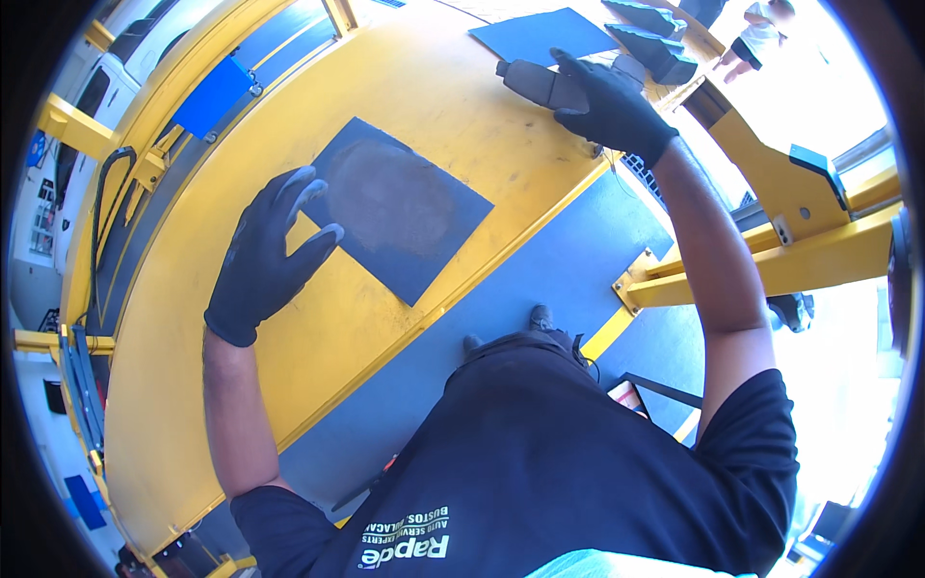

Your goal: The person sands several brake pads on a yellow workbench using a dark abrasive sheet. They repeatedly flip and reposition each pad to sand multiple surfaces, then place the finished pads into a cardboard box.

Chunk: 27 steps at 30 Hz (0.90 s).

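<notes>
On the yellow table lies a dark abrasive-looking sheet (448,255) with a rough, worn grey patch in its middle. My left hand (265,250), in a black glove, hovers at the sheet's left corner with fingers and thumb apart and nothing in it. Farther off to the right, my gloved right hand (621,111) reaches over what looks like a dark grey brake pad (528,83). Its thumb is on the near side and its fingers on the far side of that pad. Part of the pad is hidden under the palm.
A second dark blue sheet (540,34) lies at the far edge, beside stacked dark blocks (660,48). Yellow steel beams (761,270) stand at the right. A yellow frame with a blue plate (217,96) runs along the left. One person (764,39) is far off at top right.
</notes>
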Motion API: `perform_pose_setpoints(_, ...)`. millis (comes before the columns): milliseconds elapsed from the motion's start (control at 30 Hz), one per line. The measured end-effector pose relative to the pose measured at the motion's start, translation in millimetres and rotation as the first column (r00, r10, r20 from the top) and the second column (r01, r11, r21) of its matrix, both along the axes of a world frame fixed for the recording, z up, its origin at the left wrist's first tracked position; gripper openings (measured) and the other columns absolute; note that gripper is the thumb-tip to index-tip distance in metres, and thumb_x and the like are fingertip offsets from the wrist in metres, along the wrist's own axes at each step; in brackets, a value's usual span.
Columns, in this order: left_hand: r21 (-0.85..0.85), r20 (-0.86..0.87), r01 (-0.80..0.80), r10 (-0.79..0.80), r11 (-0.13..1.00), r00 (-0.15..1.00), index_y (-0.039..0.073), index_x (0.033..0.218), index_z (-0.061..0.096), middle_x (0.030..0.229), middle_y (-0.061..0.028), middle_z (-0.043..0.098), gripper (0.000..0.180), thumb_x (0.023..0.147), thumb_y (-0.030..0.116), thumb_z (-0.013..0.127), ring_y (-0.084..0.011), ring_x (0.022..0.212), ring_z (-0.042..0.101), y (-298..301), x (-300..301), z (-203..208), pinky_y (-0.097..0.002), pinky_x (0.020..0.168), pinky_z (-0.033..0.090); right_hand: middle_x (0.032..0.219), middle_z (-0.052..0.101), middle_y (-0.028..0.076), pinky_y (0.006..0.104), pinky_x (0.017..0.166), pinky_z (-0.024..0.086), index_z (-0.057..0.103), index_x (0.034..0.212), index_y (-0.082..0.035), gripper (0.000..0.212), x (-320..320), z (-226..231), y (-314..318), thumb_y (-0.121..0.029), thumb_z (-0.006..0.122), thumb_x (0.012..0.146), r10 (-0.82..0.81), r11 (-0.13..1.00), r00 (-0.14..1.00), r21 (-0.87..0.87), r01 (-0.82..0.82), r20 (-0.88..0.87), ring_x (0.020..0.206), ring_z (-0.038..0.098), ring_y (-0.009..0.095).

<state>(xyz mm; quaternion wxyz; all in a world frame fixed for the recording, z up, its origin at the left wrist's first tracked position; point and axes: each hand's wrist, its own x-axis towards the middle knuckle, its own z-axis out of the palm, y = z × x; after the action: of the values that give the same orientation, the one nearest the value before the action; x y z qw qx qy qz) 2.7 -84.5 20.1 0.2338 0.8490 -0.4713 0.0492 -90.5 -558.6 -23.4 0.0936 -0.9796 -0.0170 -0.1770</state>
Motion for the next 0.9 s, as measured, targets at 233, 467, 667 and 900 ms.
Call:
perform_pose_setpoints(233,-0.16,0.107,0.144,-0.128,0.977,0.986,0.001,0.135,0.062,0.13,-0.0183,0.068,0.055,0.093,0.03,0.082,-0.036,0.121,0.067,-29,6,8,-0.0432,0.104,0.054,0.137,0.07,0.019,0.0438,0.103,0.056,0.045,0.157,-0.005,0.081,17,-13,6,-0.011,0.078,0.083,0.22,0.975,0.965,-0.045,-0.216,0.145,0.123,0.07,0.036)
perform_pose_setpoints(467,-0.453,-0.275,-0.109,-0.023,0.885,0.961,0.006,0.119,0.065,0.114,-0.019,0.074,0.038,0.104,0.04,0.064,-0.0329,0.109,0.071,-97,2,-12,-0.0493,0.099,0.053,0.129,0.071,0.014,0.0409,0.097,0.055,0.045,0.159,-0.005,0.076,6,20,109,-0.006,0.072,0.088,0.382,0.894,0.904,0.171,-0.415,0.193,0.113,0.07,0.029)
perform_pose_setpoints(667,0.154,0.634,-0.114,-0.01,0.981,0.773,0.018,0.089,0.081,0.086,-0.0064,0.077,0.012,0.084,0.025,0.072,-0.0292,0.08,0.075,-128,108,-66,-0.0449,0.072,0.059,0.126,0.068,0.01,0.0333,0.086,0.052,0.043,0.161,-0.007,0.073,41,-7,122,-0.014,0.07,0.095,0.359,0.767,0.926,0.528,-0.365,0.12,0.102,0.066,0.02)
perform_pose_setpoints(900,-0.623,0.024,0.113,-0.125,0.774,0.992,0.013,0.103,0.082,0.1,-0.0094,0.08,0.02,0.095,0.029,0.073,-0.028,0.094,0.075,-113,114,-60,-0.0416,0.083,0.059,0.12,0.064,0.027,0.0405,0.065,0.053,0.043,0.148,0.009,0.092,35,2,167,-0.068,0.054,0.099,0.78,-0.478,0.617,0.736,0.479,0.106,0.086,0.065,0.033)
